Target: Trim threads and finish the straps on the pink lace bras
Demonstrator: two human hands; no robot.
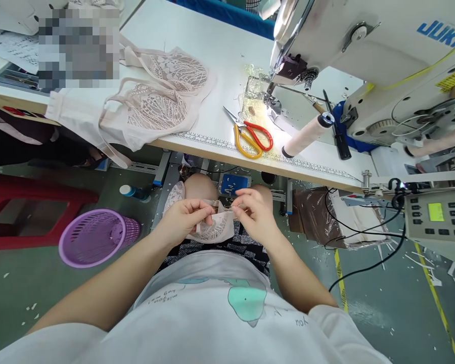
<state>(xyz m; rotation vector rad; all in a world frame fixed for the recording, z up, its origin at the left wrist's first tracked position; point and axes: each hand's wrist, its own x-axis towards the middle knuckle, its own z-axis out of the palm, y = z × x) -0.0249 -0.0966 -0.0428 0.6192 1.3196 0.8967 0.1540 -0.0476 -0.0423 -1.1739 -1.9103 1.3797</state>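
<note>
A pale pink lace bra point(219, 227) lies across my lap, below the table's front edge. My left hand point(189, 217) pinches its upper edge on the left, thumb against curled fingers. On the right, my right hand point(252, 210) pinches a thin strap or edge of the same bra between thumb and index finger, its other fingers loosely bent. A short stretch of the bra spans the gap between both hands. Exactly which part sits in each pinch is too small to make out.
On the white table point(220, 65) lie another lace bra point(159, 106), scissors point(250, 136) with red and yellow handles, a thread spool point(307, 135) and a black screwdriver point(339, 131). A sewing machine point(337, 45) stands right. A purple basket point(98, 240) and red stool point(34, 207) are left.
</note>
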